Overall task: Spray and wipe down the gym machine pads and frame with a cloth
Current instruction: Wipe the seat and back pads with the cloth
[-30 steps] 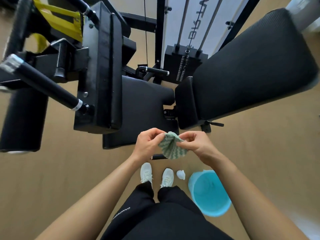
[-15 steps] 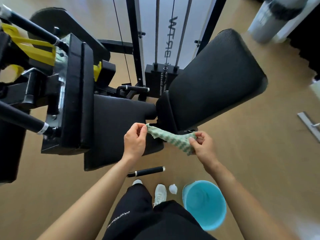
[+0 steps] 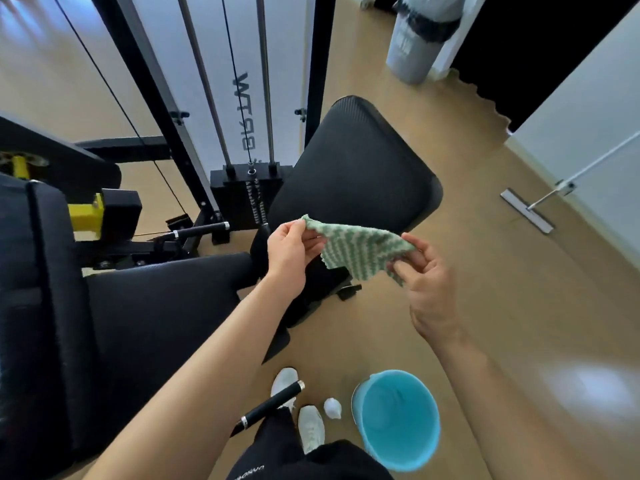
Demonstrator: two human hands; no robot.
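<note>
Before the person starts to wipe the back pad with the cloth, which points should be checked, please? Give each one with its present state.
1. Cloth opened out between both hands: ok.
2. Left hand pinches one corner: ok.
3. Right hand pinches the opposite edge: ok.
4. Back pad just behind the cloth, nothing lying on it: ok.
5. Back pad or cloth already sprayed: cannot tell.

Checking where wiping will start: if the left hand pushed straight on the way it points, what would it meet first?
Probably the black back pad beyond the left hand, which pinches the green cloth; depth is unclear.
</note>
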